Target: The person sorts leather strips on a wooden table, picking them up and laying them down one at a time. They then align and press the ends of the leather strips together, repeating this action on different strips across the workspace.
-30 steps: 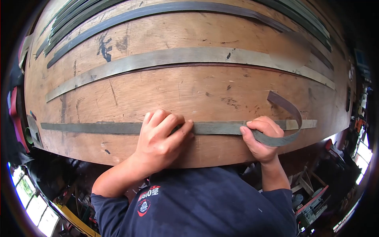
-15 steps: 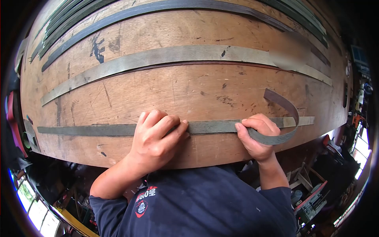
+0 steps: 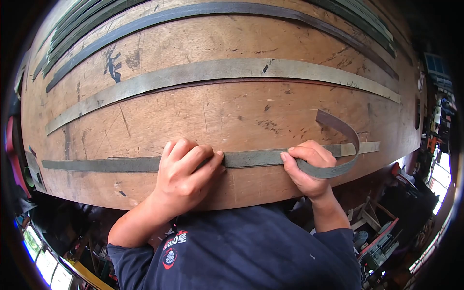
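A long dark grey strip [image 3: 251, 159], leather-like with a brownish other face, lies along the near side of the wooden table. My left hand [image 3: 184, 170] has its fingers curled and pressed down on the strip near its middle. Farther right, my right hand [image 3: 310, 168] pinches the same strip between thumb and fingers. Beyond that pinch, the strip's free end loops up and curls back above the table. Under it, a paler strip [image 3: 369, 147] shows at the right. My left fingertips are partly hidden behind the hand.
Across the middle of the stained table [image 3: 232, 113] lies a long pale strip [image 3: 193, 71] with a reddish edge beneath it. A dark grey strip [image 3: 193, 10] curves behind it. Bundled dark strips [image 3: 72, 30] lie at the far left, more at the far right.
The table and both hands appear slightly farther left in view. Both hands keep their hold on the strip. A blurred patch over the pale strip at the right is gone.
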